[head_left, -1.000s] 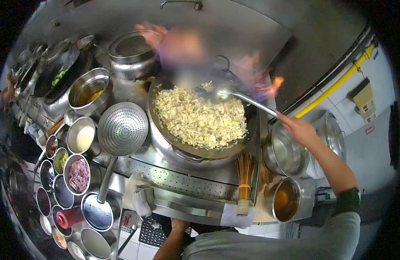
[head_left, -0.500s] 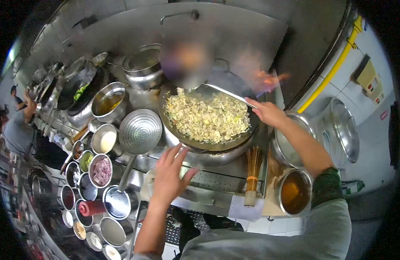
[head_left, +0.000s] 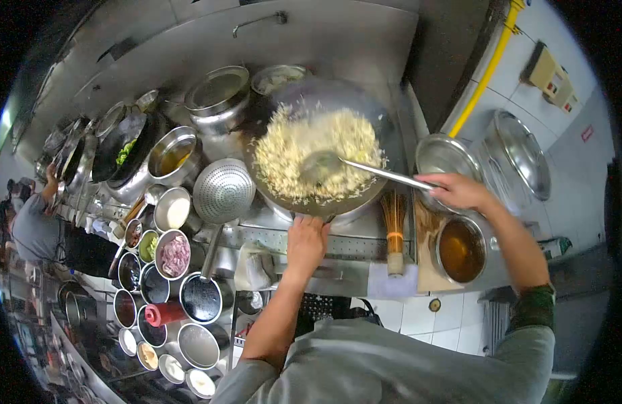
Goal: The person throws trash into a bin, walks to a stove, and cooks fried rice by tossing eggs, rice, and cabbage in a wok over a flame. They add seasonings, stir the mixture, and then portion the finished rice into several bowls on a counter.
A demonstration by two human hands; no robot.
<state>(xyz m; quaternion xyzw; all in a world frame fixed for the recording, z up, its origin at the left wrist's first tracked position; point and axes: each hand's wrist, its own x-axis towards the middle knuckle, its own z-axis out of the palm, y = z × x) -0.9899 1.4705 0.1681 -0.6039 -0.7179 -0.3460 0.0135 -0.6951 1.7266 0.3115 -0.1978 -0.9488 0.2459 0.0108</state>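
A large wok (head_left: 344, 95) sits tilted on the burner, full of pale yellow fried rice (head_left: 344, 138), with grains in the air above its far side. My left hand (head_left: 307, 241) is closed at the near rim, wrapped round the wok handle, which the fingers mostly hide. In my right hand (head_left: 462, 192) is the long metal handle of a ladle (head_left: 392, 176); its bowl rests down in the rice. The wok and the food are slightly blurred by motion.
To the left lie a perforated strainer (head_left: 223, 191), bowls of chopped onion (head_left: 173, 254) and other ingredients, and a red squeeze bottle (head_left: 165, 314). A bamboo brush (head_left: 394, 236) and a pot of brown liquid (head_left: 461, 249) stand right. A co-worker (head_left: 35, 225) works at far left.
My left hand has gone from open in the air to gripping the wok handle. My right hand has brought the ladle lower into the rice. The flame and steam behind the wok are gone.
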